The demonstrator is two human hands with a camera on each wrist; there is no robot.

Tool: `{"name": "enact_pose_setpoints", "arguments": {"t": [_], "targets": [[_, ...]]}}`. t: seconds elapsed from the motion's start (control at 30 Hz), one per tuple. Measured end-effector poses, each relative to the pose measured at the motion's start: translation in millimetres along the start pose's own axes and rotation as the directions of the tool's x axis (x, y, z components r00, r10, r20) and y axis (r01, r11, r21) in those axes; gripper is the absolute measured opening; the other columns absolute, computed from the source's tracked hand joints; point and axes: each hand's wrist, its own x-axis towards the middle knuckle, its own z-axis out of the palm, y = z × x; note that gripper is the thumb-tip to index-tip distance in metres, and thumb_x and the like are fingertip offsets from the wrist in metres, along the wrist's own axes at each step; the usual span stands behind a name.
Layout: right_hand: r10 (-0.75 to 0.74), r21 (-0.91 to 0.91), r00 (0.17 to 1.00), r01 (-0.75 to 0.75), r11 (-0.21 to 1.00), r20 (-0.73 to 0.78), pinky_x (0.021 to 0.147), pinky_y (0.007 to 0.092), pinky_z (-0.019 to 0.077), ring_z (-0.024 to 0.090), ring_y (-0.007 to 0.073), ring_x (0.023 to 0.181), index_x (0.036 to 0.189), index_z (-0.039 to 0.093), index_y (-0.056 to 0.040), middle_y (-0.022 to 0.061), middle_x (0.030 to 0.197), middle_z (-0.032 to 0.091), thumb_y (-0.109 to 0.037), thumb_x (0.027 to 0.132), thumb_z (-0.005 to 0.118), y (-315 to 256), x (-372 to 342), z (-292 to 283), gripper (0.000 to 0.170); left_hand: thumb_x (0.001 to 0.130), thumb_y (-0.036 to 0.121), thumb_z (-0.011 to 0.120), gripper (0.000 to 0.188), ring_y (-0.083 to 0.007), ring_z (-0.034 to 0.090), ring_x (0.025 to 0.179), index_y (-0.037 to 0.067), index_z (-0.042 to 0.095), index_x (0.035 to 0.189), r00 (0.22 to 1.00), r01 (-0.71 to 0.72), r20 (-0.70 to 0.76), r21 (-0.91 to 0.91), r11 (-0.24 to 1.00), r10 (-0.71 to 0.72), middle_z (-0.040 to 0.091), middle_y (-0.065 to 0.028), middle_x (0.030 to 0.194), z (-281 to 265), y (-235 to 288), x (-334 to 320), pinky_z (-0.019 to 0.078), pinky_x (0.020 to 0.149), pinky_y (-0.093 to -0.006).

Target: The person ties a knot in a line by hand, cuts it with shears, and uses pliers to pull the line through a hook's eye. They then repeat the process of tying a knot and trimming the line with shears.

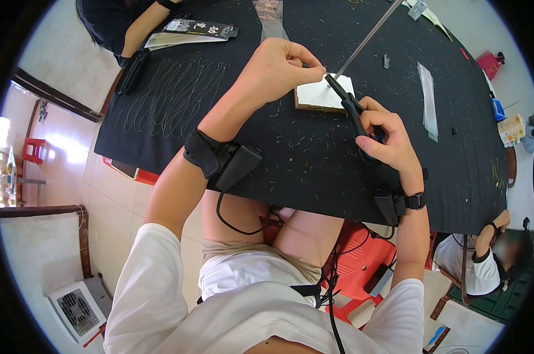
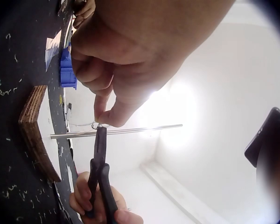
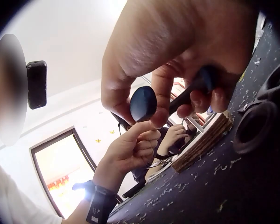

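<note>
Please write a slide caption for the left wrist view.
Left hand pinches a thin strand near the black pliers and metal rod.

On top is a loose white shirt point(image 1: 267, 324) with short white sleeves point(image 1: 149, 289), and below it are light brown shorts point(image 1: 218, 250). A black strap point(image 1: 305, 290) crosses the low part of the shirt. The left wrist strap point(image 1: 197, 152) is wide and black and has a chunky black box point(image 1: 240, 167) with small pale marks point(image 3: 94, 216) on it. The right wrist band point(image 1: 415, 201) is thinner and black, with another black box point(image 1: 387, 207) next to it. A thin black cable point(image 1: 221, 213) comes from the left box. More black cables point(image 1: 333, 283) hang in a bunch past the table's point(image 1: 302, 192) near edge.
</note>
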Motion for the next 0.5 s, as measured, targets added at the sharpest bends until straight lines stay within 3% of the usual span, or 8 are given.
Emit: {"name": "enact_pose_setpoints", "arguments": {"t": [0.5], "targets": [[0.011, 0.003, 1.0, -0.011, 1.0, -0.003, 0.055, 0.0237, 0.0268, 0.033, 0.0106, 0.062, 0.061, 0.042, -0.0044, 0.0016, 0.072, 0.036, -0.022, 0.066, 0.064, -1.5, -0.2, 0.3, 0.028, 0.074, 0.016, 0.067, 0.02, -0.0009, 0.032, 0.043, -0.002, 0.065, 0.083, 1.0, -0.006, 0.014, 0.028, 1.0, 0.005, 0.038, 0.0073, 0.048, -0.1, -1.0, 0.4, 0.0214, 0.042, -0.0171]]}}
